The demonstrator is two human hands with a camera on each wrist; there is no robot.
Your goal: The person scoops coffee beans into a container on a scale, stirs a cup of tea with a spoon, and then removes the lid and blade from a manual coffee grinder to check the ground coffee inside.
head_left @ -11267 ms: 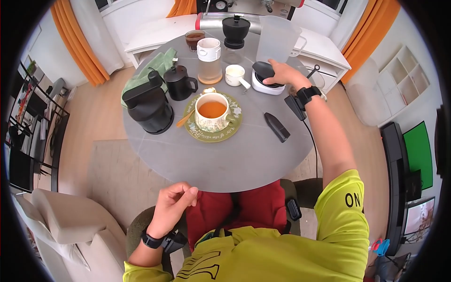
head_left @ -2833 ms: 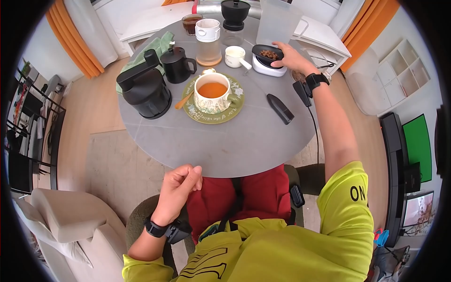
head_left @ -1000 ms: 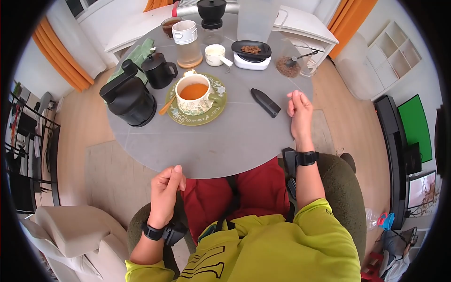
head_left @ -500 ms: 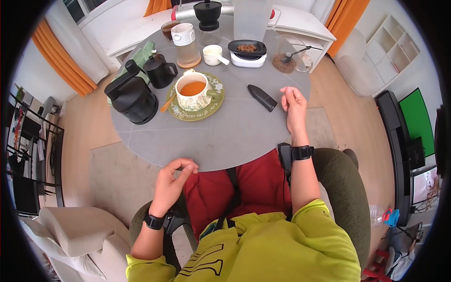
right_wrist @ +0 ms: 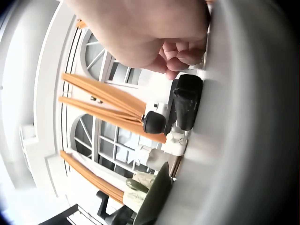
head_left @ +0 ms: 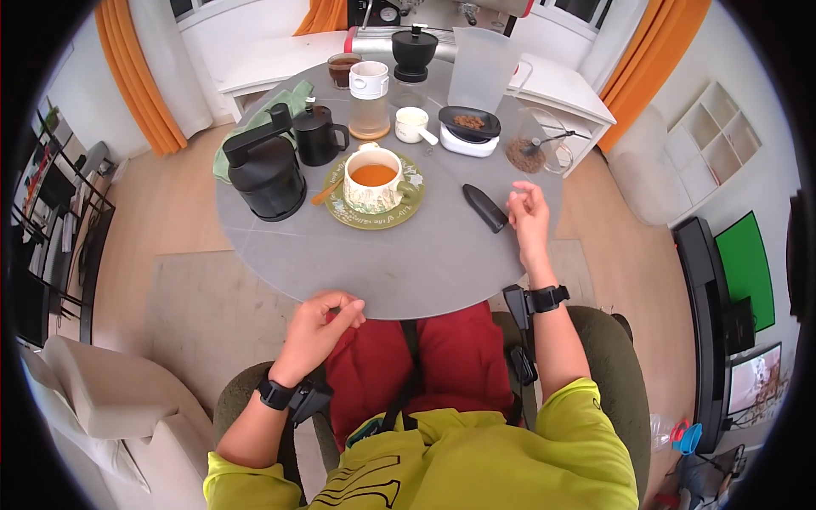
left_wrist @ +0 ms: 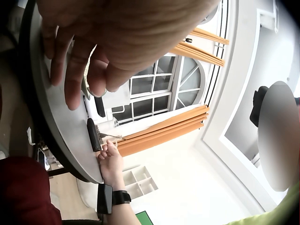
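Observation:
My right hand [head_left: 530, 223] is at the table's right edge with loosely bent fingers, holding nothing, close beside a black handheld milk frother [head_left: 484, 208] lying on the table. In the right wrist view the frother's handle [right_wrist: 189, 101] shows just beyond the fingertips. At the front edge my left hand [head_left: 319, 336] hovers, fingers relaxed and holding nothing. Farther back, a black dish [head_left: 483, 132] of brown beans [head_left: 468, 121] sits on a white scale [head_left: 467, 147]. To its right a glass jar [head_left: 544, 127] of beans lies tipped, a dark-handled scoop [head_left: 529, 145] in it.
A cup [head_left: 374, 191] of orange liquid stands on a green saucer [head_left: 374, 219] beside a wooden spoon [head_left: 327, 193]. Left are a black kettle [head_left: 265, 180] and black pot [head_left: 319, 136]. Behind stand a small white pot [head_left: 411, 123], manual grinder [head_left: 414, 55] and clear pitcher [head_left: 478, 72].
The right hand, earlier at the black dish on the scale, has let go and drawn back to the table's right edge beside the frother. Beans now show in the dish. The left hand barely moved.

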